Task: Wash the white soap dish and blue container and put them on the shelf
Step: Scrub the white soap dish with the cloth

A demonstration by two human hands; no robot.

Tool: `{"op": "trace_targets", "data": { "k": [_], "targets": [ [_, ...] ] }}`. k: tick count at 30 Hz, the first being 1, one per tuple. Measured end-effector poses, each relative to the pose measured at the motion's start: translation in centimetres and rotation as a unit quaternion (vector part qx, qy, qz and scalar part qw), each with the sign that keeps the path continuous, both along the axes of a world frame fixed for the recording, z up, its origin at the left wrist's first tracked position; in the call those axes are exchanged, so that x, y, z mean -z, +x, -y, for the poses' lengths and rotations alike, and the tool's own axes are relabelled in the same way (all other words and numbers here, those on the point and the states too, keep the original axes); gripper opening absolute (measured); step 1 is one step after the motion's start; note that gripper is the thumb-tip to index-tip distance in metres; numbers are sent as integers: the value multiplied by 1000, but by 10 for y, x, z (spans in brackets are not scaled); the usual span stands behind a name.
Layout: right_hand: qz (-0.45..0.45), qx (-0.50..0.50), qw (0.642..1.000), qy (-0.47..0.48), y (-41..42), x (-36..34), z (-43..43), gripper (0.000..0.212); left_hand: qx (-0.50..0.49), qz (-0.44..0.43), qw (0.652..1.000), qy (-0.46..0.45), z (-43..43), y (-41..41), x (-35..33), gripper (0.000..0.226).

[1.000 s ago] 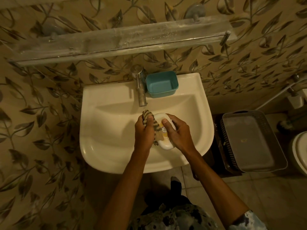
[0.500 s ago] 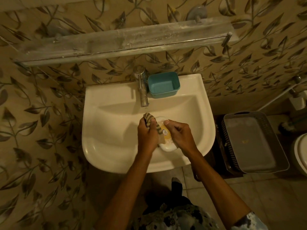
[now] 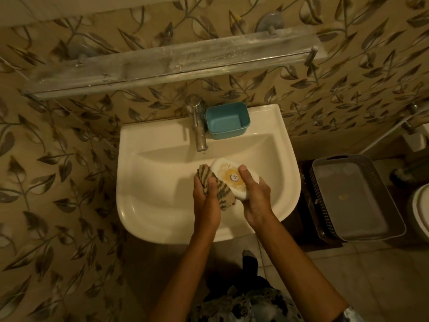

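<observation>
Over the white sink (image 3: pixel 148 182), my right hand (image 3: pixel 255 194) grips the white soap dish (image 3: pixel 224 169), thumb on its top face. The dish shows yellowish residue and a small round sticker. My left hand (image 3: pixel 205 198) holds a striped scrub cloth (image 3: pixel 218 184) against the dish's left side. The blue container (image 3: pixel 227 120) stands on the sink's back ledge, right of the metal tap (image 3: pixel 198 126). The glass shelf (image 3: pixel 162 63) runs along the wall above the sink and carries nothing.
A grey plastic basket (image 3: pixel 352 196) sits on a dark stand right of the sink. Part of a white toilet (image 3: pixel 421 205) shows at the far right edge. Leaf-patterned tiles cover the wall. The floor below is tiled.
The dish has turned so its stained face shows more, and my right thumb now lies on top. The cloth has slid down to the dish's left side.
</observation>
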State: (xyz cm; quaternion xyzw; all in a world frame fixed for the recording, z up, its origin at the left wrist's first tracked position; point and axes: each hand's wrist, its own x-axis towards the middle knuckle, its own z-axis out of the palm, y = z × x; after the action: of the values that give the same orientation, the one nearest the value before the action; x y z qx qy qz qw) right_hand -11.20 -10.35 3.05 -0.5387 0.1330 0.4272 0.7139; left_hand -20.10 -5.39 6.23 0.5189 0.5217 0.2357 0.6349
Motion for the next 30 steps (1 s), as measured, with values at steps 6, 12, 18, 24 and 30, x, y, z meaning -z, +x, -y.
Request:
{"op": "trace_targets", "data": {
  "k": [6, 12, 18, 24, 30],
  "targets": [
    [206, -167, 963, -55, 6, -6, 20, 36, 30, -59, 997, 41, 10, -22, 0, 48],
    [196, -230, 953, -8, 23, -10, 21, 21, 149, -30, 986, -74, -34, -18, -2, 43],
    [198, -34, 979, -36, 29, -13, -1, 22, 56, 25, 995, -84, 10, -13, 11, 56],
    [242, -225, 943, -23, 38, -17, 4, 21, 34, 0, 999, -30, -9, -13, 8, 43],
    [244, -216, 944, -58, 50, -26, -5, 32, 139, -8, 990, -27, -27, -9, 1, 41]
  ]
}}
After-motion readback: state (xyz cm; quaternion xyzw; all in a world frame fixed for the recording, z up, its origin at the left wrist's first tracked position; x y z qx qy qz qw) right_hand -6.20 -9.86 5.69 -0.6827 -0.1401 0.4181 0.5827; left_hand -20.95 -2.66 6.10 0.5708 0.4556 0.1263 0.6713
